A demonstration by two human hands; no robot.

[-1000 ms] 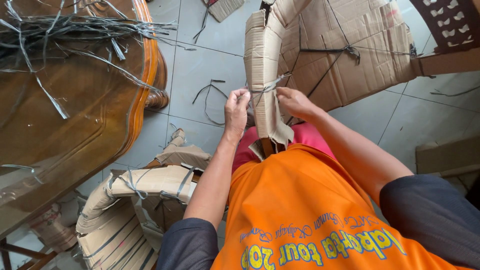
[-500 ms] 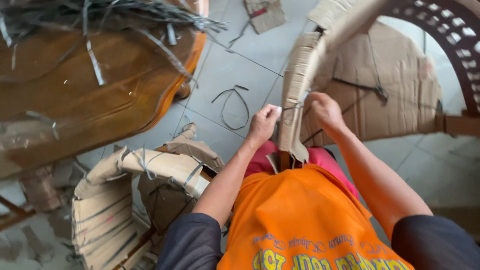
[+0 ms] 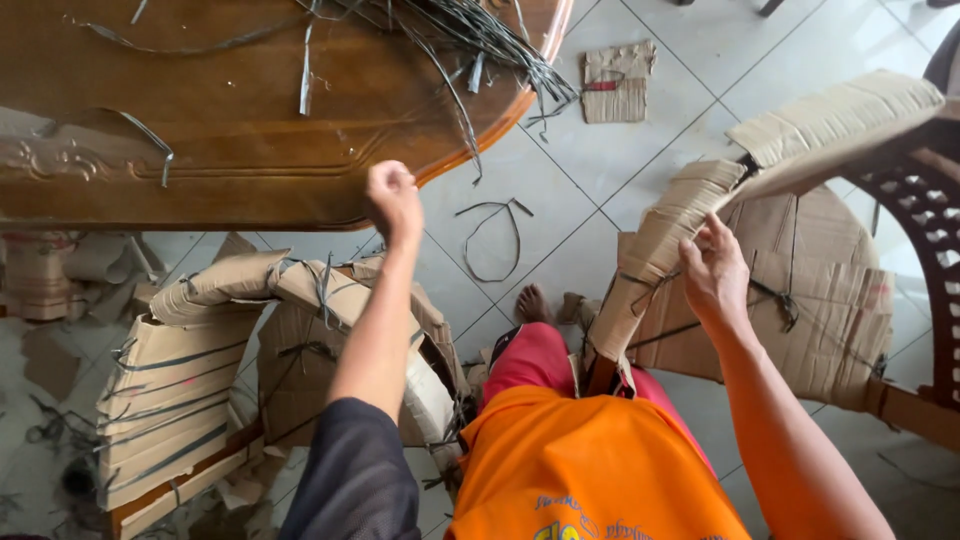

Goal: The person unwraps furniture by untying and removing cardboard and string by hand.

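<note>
Cardboard wrapping (image 3: 660,250) is standing folded around a chair part that is resting upright between the person's knees, over the tiled floor (image 3: 590,160). The right hand (image 3: 715,275) is lying against the wrapping's outer edge, fingers spread and curled lightly over the cardboard, steadying it rather than clamping it. The left hand (image 3: 393,197) is raised well apart from the wrapping, up near the rim of the wooden desk (image 3: 200,150), and is closed in a fist; whether it is pinching a strap is too fine to tell. A heap of grey straps (image 3: 480,35) is lying on the desk, some dangling over its edge, and one loose strap (image 3: 492,240) is lying bent on the floor between the desk and the wrapping. Another wrapped bundle (image 3: 230,340), already bound with straps, is sitting at the person's left, under the left forearm. A cardboard scrap (image 3: 618,82) is lying on the tiles farther off. With only one hand resting on it, the wrapping is likely to spring open or slide down, since the cardboard looks stiff and its top flap is already bending outward. The raised left arm is also passing close to the dangling straps, so a snag could drag part of the heap off the desk.
</note>
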